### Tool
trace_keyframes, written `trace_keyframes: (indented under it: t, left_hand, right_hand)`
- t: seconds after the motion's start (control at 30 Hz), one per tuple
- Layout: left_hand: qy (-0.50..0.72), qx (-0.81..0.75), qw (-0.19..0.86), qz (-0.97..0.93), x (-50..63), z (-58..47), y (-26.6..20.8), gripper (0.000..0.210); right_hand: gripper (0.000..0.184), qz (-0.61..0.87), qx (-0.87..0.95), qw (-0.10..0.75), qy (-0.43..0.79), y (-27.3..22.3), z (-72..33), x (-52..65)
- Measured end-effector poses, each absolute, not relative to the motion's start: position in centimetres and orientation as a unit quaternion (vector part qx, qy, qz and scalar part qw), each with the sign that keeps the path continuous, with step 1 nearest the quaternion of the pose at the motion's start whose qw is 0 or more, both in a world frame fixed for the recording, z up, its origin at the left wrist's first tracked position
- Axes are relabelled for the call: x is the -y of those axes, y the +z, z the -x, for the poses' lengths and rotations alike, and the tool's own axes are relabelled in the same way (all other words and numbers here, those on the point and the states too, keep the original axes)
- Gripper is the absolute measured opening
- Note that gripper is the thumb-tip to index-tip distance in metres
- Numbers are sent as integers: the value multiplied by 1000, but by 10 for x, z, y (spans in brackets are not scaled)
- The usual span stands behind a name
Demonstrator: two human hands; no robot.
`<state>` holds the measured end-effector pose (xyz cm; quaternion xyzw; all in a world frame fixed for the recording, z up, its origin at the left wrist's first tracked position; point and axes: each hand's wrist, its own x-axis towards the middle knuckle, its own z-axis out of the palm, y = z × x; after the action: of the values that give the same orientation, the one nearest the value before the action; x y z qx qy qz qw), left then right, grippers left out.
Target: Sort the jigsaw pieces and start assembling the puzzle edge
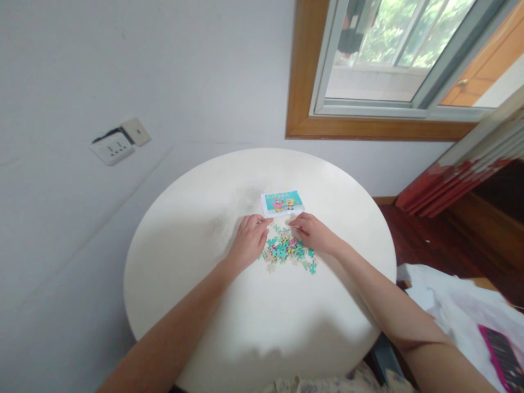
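Note:
A loose pile of jigsaw puzzle pieces (282,251), mostly teal with some pink, yellow and pale ones, lies on the white round table (196,240). Just behind the pile is a small flat picture box or card (283,203) showing a pink starfish and a yellow sponge cartoon figure. My left hand (250,237) rests at the pile's left edge, fingers stretched toward its far side, thumb apart. At the upper right edge, my right hand (314,232) reaches in with its index finger extended. No piece is plainly visible in either hand; the fingertips are small and partly hidden.
A white wall with a socket (112,147) and a wood-framed window (380,128) stand behind the table. To the right are a red and white curtain (442,174), a white cloth or plastic sheet (442,305) and a pink-edged phone (501,355).

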<state>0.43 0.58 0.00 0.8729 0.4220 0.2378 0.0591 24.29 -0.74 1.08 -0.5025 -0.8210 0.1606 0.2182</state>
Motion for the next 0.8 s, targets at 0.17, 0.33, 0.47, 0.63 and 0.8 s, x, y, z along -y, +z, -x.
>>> trace_keyframes:
  t: [0.17,0.33,0.47,0.63,0.8]
  left_hand:
    - [202,-433,34,-878,1,-6,1,35]
    - [123,-395,6,-910,12,4,4,40]
    - [67,-376,0,-924,16,5,1,46]
    - [55,-369,-30,-927,20,2,3,46]
    - [79,-339,4,-937,32,15,9,45]
  right_hand:
    - [50,430,861,207,177,14,-247,6]
    - [52,498,815,255,154,40,-286,14]
    - [40,486,832,225,145,33,-299,47]
    - [60,480,836,255,74,-11,-280,85]
    - [74,512,824,238,49,-29,-244,88]
